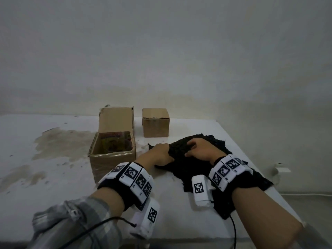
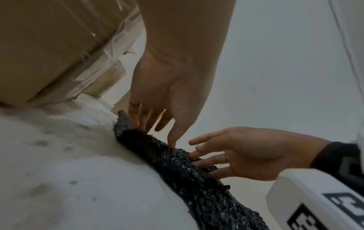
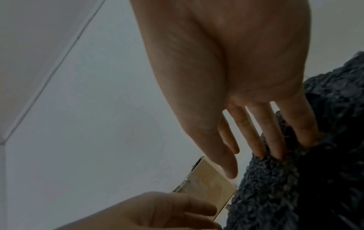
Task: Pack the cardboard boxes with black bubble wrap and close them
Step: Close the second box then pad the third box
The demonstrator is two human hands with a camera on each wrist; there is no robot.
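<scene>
A pile of black bubble wrap (image 1: 201,169) lies on the white table (image 1: 53,194) at the right. My left hand (image 1: 159,153) touches its left edge, and in the left wrist view its straight fingers (image 2: 138,121) and thumb rest their tips on the wrap (image 2: 187,179). My right hand (image 1: 198,149) lies on top of the pile, its spread fingers (image 3: 273,144) pressing their tips into the wrap (image 3: 295,194) while the thumb stays free. An open cardboard box (image 1: 112,151) with its lid flap up stands just left of my left hand. A small closed box (image 1: 156,123) sits behind.
Something with colourful print lies inside the open box. Brown stains mark the table's left half (image 1: 59,141). The table's right edge runs close to the wrap, with a white fitting (image 1: 280,169) and a cable beyond it. A wall stands behind the boxes.
</scene>
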